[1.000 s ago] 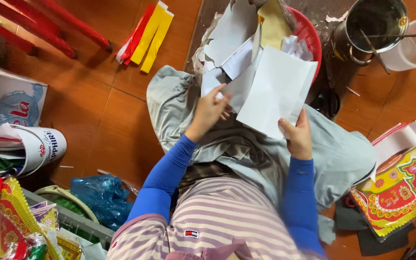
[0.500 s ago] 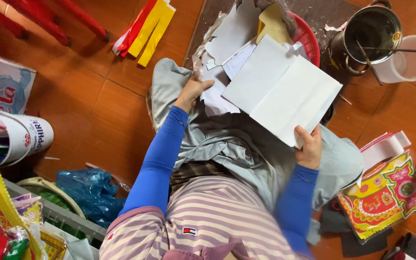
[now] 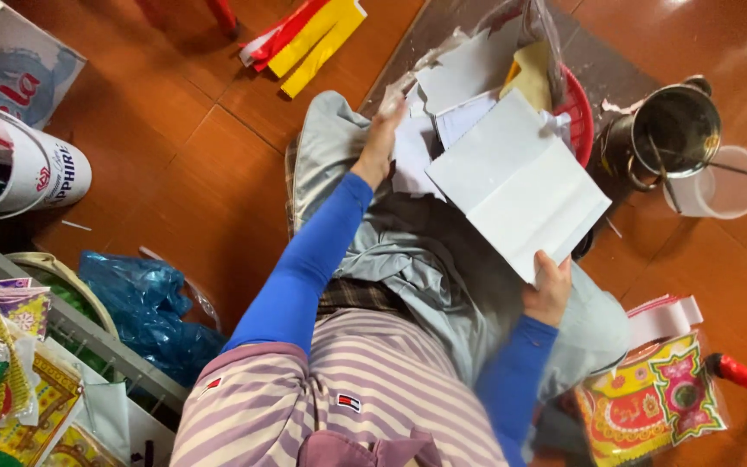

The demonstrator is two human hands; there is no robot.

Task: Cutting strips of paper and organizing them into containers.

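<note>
My right hand (image 3: 549,288) grips the near edge of a folded white paper sheet (image 3: 516,182) and holds it up over my grey-trousered lap. My left hand (image 3: 381,138) reaches forward, its fingers on loose white paper pieces (image 3: 414,156) lying by my knee. Behind the sheet stands a red basket (image 3: 576,112) heaped with white and yellowish paper scraps. Both arms wear blue sleeves.
A metal pot (image 3: 672,130) and a clear plastic cup (image 3: 719,183) stand on the tiled floor at right. Colourful printed packs (image 3: 659,402) lie lower right. Red and yellow paper strips (image 3: 304,39) lie at top. A blue plastic bag (image 3: 144,303), a white bucket (image 3: 36,169) and a wire rack sit left.
My left hand let go of the white sheet and reached out to the loose paper pieces. My right hand swung the sheet to the right and flattened it.
</note>
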